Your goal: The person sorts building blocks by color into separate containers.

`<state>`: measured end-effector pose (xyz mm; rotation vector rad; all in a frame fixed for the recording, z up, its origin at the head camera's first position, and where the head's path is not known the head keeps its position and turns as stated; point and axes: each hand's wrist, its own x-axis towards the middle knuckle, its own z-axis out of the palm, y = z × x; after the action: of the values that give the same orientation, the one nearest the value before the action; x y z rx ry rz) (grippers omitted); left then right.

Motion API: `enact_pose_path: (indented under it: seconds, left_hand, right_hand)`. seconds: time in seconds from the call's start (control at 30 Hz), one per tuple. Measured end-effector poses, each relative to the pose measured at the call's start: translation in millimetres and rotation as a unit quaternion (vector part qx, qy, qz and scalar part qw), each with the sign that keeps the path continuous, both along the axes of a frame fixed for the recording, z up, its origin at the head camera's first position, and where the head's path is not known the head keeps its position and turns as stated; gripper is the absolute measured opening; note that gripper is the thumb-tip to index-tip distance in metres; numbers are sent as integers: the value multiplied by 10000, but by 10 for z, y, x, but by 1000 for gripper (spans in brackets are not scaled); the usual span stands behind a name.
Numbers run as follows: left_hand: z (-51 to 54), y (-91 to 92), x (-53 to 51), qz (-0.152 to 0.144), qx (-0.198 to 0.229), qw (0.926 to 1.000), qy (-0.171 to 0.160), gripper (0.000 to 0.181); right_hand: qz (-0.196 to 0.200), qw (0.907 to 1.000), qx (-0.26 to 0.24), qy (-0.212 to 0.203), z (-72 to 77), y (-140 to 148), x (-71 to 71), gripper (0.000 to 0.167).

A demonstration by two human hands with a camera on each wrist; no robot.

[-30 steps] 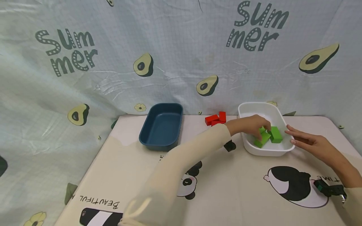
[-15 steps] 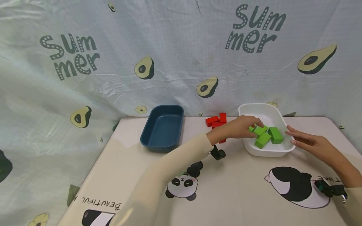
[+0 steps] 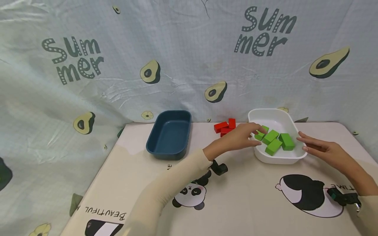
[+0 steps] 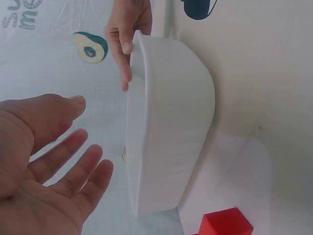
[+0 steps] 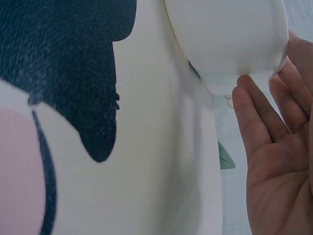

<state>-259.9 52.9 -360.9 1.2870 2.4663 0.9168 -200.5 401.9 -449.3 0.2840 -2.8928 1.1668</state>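
Observation:
Several green blocks lie in the white container. The left hand is over the container's left rim with its fingers spread near the leftmost green blocks. In the left wrist view that left hand has nothing between thumb and fingers, beside the white container's wall. The right hand touches the container's right rim with extended fingers. Fingertips of the right hand rest on the white container's wall in the right wrist view.
Red blocks lie left of the white container, partly behind the left hand; one red block shows in the left wrist view. A dark blue container stands further left. Behind the table hangs a printed cloth.
The left hand has moved left from above the middle green blocks to the container's left rim. More green blocks show at the left inside it. The right hand has stayed at the right rim.

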Motion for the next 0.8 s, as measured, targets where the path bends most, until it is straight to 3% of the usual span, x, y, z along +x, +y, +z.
enact_pose_path:
  seconds: [0.57,0.8]
  left_hand:
    - [-153,-454,170,522,349,9979,177,41]
    - [-141,-662,257,700,509,9957,315,39]
  right_hand:
    - [11,9999,-115,13,5,-11,13,57]
    - [21,10000,-48,-6,3,-10,27,56]
